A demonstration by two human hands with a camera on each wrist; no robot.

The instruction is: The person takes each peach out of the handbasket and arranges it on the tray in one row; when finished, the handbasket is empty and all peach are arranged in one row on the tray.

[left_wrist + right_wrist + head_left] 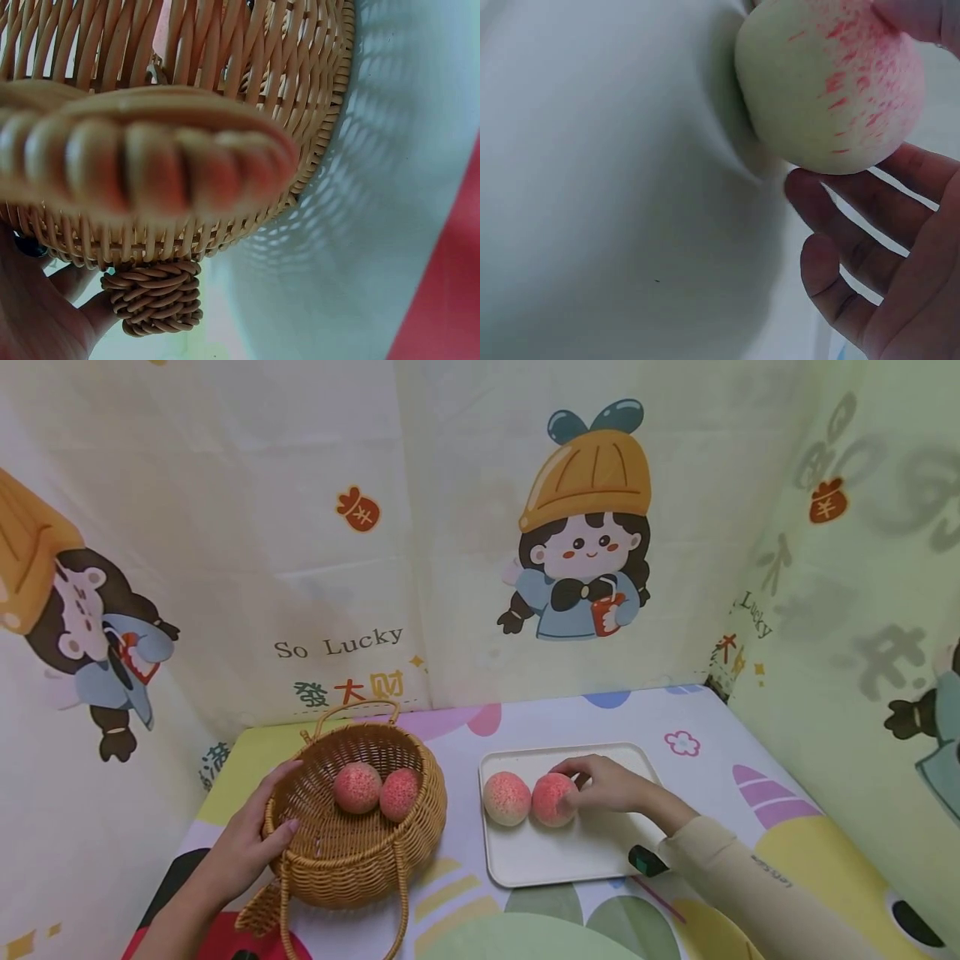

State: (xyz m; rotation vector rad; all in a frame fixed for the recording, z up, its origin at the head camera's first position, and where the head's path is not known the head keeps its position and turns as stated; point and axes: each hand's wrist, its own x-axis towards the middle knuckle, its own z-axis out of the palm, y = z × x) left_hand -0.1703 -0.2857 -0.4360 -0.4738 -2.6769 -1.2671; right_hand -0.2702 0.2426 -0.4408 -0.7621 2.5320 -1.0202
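My left hand [238, 850] grips the left rim of a round wicker basket [352, 887], thumb over the rim toward the inside. In the left wrist view this hand [39, 315] is partly seen by the basket's small woven tab [154, 298]. Two pink-speckled peaches [357, 788] lie inside. On a white rectangular tray [562, 862] to the right are two more, side by side. My right hand [609, 787] holds the right-hand peach [551, 797] between thumb and fingers; the other peach [506, 799] sits just left of it. The right wrist view shows the held peach's cream underside [802, 112].
The basket's rear handle [356, 703] stands up behind it, and a front handle [402, 893] hangs down toward me. A small dark object [647, 861] shows below the right wrist, over the tray's edge. Printed cloth walls [465, 568] enclose the patterned table at the back and sides.
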